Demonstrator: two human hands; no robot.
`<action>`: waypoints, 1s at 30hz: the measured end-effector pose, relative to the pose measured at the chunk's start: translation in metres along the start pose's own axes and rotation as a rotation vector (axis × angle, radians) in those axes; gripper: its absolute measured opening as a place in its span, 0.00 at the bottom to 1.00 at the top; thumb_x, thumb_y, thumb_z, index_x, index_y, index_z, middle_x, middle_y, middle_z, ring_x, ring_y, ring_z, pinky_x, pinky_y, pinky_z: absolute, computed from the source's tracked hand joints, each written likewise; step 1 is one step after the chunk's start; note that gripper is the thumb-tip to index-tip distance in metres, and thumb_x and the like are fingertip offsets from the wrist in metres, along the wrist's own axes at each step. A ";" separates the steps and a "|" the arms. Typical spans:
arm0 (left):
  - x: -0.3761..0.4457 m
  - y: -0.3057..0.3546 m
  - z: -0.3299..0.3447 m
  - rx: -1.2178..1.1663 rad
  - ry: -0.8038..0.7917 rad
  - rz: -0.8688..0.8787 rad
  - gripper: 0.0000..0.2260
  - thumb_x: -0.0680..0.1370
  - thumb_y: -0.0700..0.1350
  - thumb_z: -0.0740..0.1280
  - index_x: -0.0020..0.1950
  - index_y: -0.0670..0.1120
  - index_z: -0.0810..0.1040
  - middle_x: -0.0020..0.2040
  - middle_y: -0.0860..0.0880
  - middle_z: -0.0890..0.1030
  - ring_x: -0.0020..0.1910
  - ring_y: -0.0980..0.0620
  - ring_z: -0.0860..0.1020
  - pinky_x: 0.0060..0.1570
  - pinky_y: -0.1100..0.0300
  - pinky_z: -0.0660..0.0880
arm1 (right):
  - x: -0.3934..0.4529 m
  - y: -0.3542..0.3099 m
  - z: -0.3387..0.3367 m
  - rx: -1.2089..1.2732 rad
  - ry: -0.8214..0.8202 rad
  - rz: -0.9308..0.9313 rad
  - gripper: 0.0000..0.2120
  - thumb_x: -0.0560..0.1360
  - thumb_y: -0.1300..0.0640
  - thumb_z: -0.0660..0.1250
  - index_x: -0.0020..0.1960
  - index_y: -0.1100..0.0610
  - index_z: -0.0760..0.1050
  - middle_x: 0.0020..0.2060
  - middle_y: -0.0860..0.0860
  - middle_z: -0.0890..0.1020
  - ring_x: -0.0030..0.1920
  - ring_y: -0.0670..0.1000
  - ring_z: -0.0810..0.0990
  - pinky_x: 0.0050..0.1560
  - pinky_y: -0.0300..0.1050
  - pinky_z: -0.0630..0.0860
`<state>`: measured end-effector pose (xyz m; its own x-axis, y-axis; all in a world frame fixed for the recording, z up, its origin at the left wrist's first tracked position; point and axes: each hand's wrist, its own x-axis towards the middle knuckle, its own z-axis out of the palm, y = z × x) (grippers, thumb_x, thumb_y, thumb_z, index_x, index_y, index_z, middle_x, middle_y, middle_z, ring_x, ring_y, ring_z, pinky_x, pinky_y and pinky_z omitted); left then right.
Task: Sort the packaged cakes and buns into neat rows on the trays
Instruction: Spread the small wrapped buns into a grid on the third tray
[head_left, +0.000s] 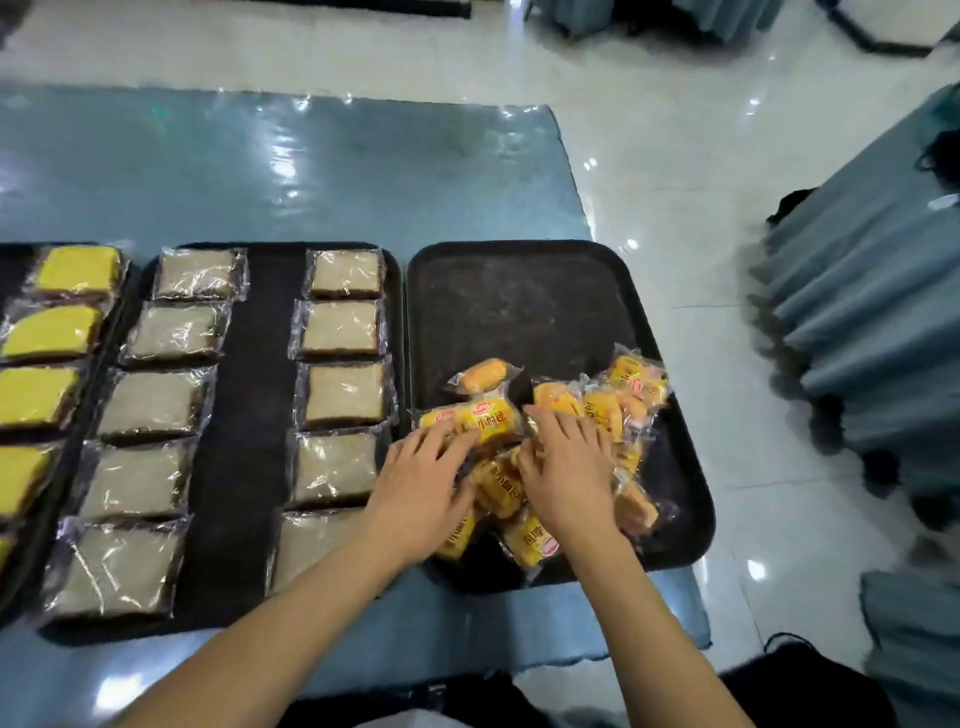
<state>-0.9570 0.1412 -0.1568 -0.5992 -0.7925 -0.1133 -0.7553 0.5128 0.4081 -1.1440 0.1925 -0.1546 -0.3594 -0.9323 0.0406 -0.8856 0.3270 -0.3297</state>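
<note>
Head view looks down on a table (311, 171) under a glossy blue cover, with three black trays side by side on it. Left of both hands, the middle tray (260, 415) holds two columns of clear-wrapped pale cakes (340, 395), and the far-left tray (31, 566) a column of yellow cakes (39, 395). Under both hands lies the right tray (519, 301), bare beyond the fingertips. Its near half carries a loose heap of yellow-wrapped buns (608, 410). The left hand (415, 483) lies flat on the heap's left side, fingers spread and nearly straight, touching the packets without curling round any. The right hand (566, 467), just beside it, presses on the heap's middle in the same flat, spread manner.
</note>
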 end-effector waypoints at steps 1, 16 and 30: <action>0.001 0.006 0.006 -0.002 -0.001 -0.052 0.25 0.79 0.56 0.59 0.76 0.54 0.66 0.74 0.49 0.68 0.69 0.44 0.68 0.68 0.45 0.68 | 0.003 0.004 0.002 -0.025 -0.027 -0.063 0.21 0.79 0.49 0.59 0.71 0.47 0.71 0.65 0.47 0.78 0.68 0.53 0.71 0.76 0.58 0.57; 0.017 0.050 0.012 -0.169 0.124 -0.317 0.28 0.79 0.52 0.64 0.78 0.57 0.61 0.75 0.54 0.68 0.71 0.50 0.64 0.72 0.49 0.64 | 0.039 0.021 -0.007 0.321 -0.278 -0.208 0.23 0.83 0.44 0.55 0.78 0.43 0.63 0.72 0.45 0.72 0.75 0.48 0.63 0.81 0.55 0.48; 0.226 0.096 0.009 -0.023 -0.145 -0.206 0.30 0.81 0.53 0.61 0.81 0.54 0.54 0.81 0.48 0.57 0.77 0.42 0.57 0.74 0.44 0.57 | 0.185 0.114 -0.018 0.074 -0.261 -0.060 0.23 0.84 0.42 0.54 0.77 0.46 0.63 0.72 0.52 0.73 0.74 0.56 0.67 0.79 0.60 0.54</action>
<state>-1.1675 0.0144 -0.1515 -0.4662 -0.8230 -0.3245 -0.8602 0.3360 0.3835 -1.3170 0.0604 -0.1674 -0.2105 -0.9609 -0.1796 -0.8758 0.2670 -0.4021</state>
